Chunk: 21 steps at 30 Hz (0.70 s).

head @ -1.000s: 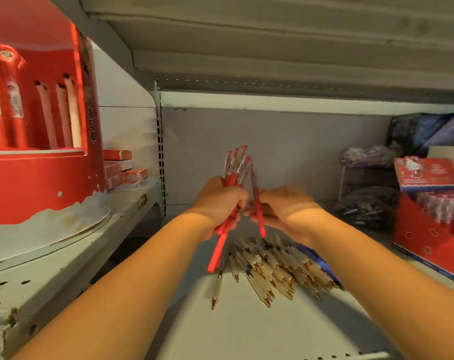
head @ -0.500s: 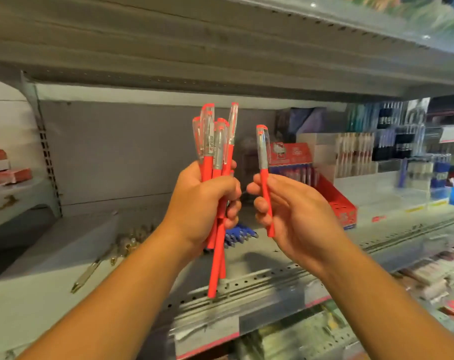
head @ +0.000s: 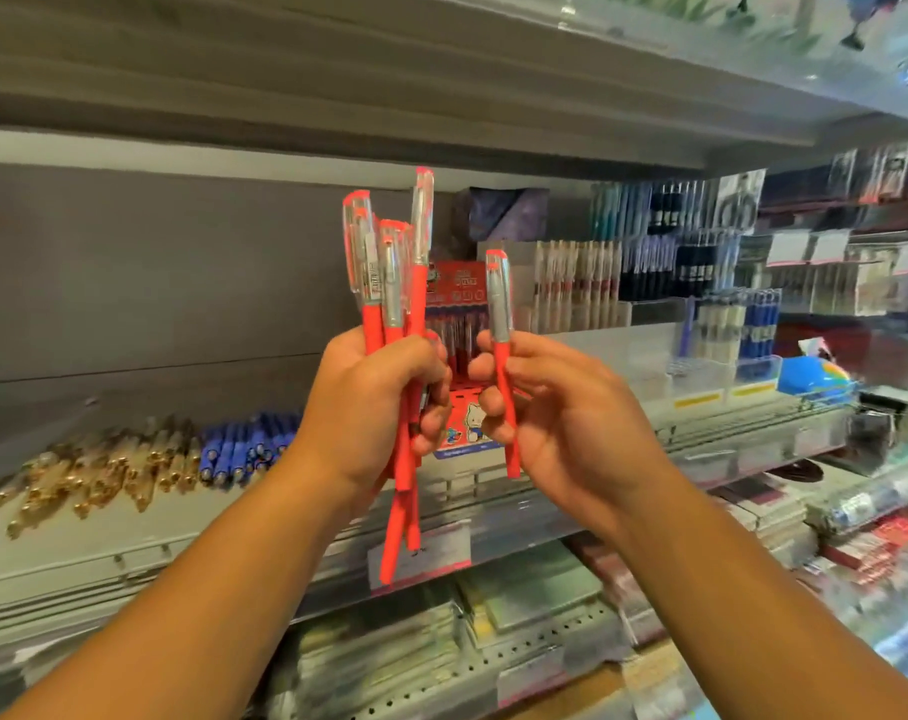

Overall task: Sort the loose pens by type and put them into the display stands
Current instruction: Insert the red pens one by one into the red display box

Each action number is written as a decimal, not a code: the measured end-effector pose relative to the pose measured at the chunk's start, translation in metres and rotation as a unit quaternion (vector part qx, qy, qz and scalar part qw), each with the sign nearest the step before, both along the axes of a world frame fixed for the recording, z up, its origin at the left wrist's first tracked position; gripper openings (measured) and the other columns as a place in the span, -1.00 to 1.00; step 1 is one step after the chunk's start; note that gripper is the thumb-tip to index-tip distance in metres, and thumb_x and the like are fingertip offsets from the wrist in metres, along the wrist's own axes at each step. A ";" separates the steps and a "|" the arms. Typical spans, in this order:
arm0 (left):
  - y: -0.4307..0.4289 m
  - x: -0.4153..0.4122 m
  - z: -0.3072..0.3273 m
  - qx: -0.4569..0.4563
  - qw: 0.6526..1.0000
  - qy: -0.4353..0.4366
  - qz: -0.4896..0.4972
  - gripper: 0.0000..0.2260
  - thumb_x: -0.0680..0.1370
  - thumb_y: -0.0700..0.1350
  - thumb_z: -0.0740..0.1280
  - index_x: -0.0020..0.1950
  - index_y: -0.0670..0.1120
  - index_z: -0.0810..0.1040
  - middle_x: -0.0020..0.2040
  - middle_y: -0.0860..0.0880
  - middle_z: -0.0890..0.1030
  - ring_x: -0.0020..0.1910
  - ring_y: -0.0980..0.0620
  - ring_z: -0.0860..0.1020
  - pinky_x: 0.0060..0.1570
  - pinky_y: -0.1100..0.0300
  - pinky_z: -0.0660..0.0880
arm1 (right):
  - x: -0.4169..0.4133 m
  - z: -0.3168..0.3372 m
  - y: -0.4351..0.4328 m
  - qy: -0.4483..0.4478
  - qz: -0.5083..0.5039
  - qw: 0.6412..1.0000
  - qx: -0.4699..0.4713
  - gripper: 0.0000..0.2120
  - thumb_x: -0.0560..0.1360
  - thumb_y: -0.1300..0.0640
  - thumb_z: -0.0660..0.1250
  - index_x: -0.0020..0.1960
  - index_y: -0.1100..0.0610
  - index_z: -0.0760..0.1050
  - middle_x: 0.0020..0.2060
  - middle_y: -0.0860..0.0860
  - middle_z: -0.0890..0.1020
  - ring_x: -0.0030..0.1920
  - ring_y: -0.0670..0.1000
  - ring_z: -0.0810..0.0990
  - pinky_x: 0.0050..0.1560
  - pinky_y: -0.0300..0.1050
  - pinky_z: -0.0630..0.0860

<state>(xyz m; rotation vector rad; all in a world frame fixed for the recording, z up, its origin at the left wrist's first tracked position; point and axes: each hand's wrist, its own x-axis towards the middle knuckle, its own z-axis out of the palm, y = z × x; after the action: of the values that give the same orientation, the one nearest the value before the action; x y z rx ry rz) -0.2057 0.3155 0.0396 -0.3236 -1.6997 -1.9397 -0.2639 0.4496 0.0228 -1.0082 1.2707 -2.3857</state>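
I take the red display stand (head: pixel 454 288) at the back of the shelf (head: pixel 104 543) as my mark. It bears a cartoon figure on its front, and some pens stand in it, though the blur hides their kind from me.

Directly in front of the stand, the left hand (head: pixel 369 407) grips a bundle of red pens (head: pixel 384 283), fingers and thumb curled tight round the barrels. The clear caps rise above the fist at uneven heights. The red barrel ends hang out below it, two or three of them slanting. The pens overlap, so I cannot give their number.

Just to the right of the bundle, also in front of the stand, the right hand (head: pixel 561 413) pinches a single red pen (head: pixel 499 304) of the same kind. The thumb and curled fingers hold it at the barrel, nearly upright, cap up. The two hands are near each other but apart, and the stand's front shows in the gap between them.

Left of the stand, a heap of blue pens (head: pixel 244 449) lies loose on the shelf. Just beyond it, further left, lies a heap of gold-trimmed pens (head: pixel 93 470).

Right of the stand, clear holders (head: pixel 576 288) carry rows of upright pens, pale ones nearest and dark and blue ones further along. Past those sits a blue and yellow thing (head: pixel 810 374) that I cannot identify. Below the stand, the lower shelves hold flat packets (head: pixel 535 600), which are too blurred for me to read.
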 end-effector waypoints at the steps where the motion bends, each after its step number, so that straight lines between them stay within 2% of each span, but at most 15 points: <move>1: 0.002 -0.006 0.001 -0.006 1.000 0.004 0.001 -0.96 0.23 -0.24 0.24 -0.39 -0.12 0.46 -0.48 -0.16 0.35 -0.62 -0.01 0.27 -0.60 0.31 0.23 | -0.007 -0.001 0.002 0.000 0.000 1.000 0.002 -0.77 0.42 0.24 0.27 0.02 0.23 0.62 -0.24 0.09 0.66 -0.38 -0.05 0.53 -0.45 -0.24 0.41; 4: 0.003 -0.027 0.006 -0.019 1.000 0.012 -0.004 -0.93 0.23 -0.24 0.23 -0.44 -0.10 0.44 -0.49 -0.15 0.32 -0.61 -0.02 0.25 -0.59 0.32 0.22 | -0.029 -0.004 0.003 -0.001 0.001 1.000 0.001 -0.80 0.49 0.18 0.29 0.00 0.21 0.65 -0.25 0.07 0.65 -0.39 -0.07 0.50 -0.47 -0.25 0.38; 9: -0.002 -0.067 0.013 -0.011 1.000 0.016 -0.015 -0.92 0.23 -0.25 0.23 -0.44 -0.09 0.45 -0.48 -0.15 0.32 -0.61 -0.01 0.25 -0.59 0.32 0.22 | -0.069 0.002 -0.002 -0.004 0.013 1.000 0.008 -0.76 0.48 0.16 0.26 0.09 0.23 0.57 -0.26 0.07 0.63 -0.40 -0.06 0.48 -0.48 -0.25 0.35; 14: -0.006 -0.096 0.013 0.018 0.999 0.003 -0.029 -0.93 0.22 -0.26 0.22 -0.40 -0.10 0.45 -0.46 -0.12 0.32 -0.62 0.01 0.24 -0.60 0.34 0.22 | -0.108 0.007 -0.003 -0.018 0.045 0.999 -0.002 -0.76 0.44 0.25 0.29 0.09 0.30 0.54 -0.24 0.13 0.64 -0.32 -0.03 0.59 -0.36 -0.21 0.54; 18: -0.009 -0.119 0.018 0.003 1.000 0.007 0.027 -0.93 0.22 -0.27 0.22 -0.41 -0.11 0.42 -0.46 -0.13 0.29 -0.61 0.00 0.22 -0.59 0.33 0.20 | -0.140 0.016 -0.012 -0.019 0.062 0.998 -0.008 -0.81 0.47 0.35 0.31 0.08 0.26 0.53 -0.24 0.14 0.65 -0.28 0.00 0.65 -0.25 -0.16 0.62; 21: -0.012 -0.140 0.029 0.004 0.997 0.018 0.081 -0.96 0.22 -0.25 0.22 -0.41 -0.13 0.40 -0.45 -0.14 0.30 -0.60 -0.02 0.22 -0.59 0.33 0.20 | -0.166 0.031 -0.022 0.013 0.072 0.997 0.012 -0.70 0.42 0.38 0.36 0.11 0.15 0.53 -0.23 0.13 0.66 -0.22 0.02 0.68 -0.17 -0.10 0.65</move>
<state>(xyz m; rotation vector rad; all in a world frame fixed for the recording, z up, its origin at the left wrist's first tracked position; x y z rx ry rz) -0.3452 0.3032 0.0684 -0.2097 -1.6422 -1.8107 -0.4301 0.4274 0.0536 -1.0889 1.1900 -2.2513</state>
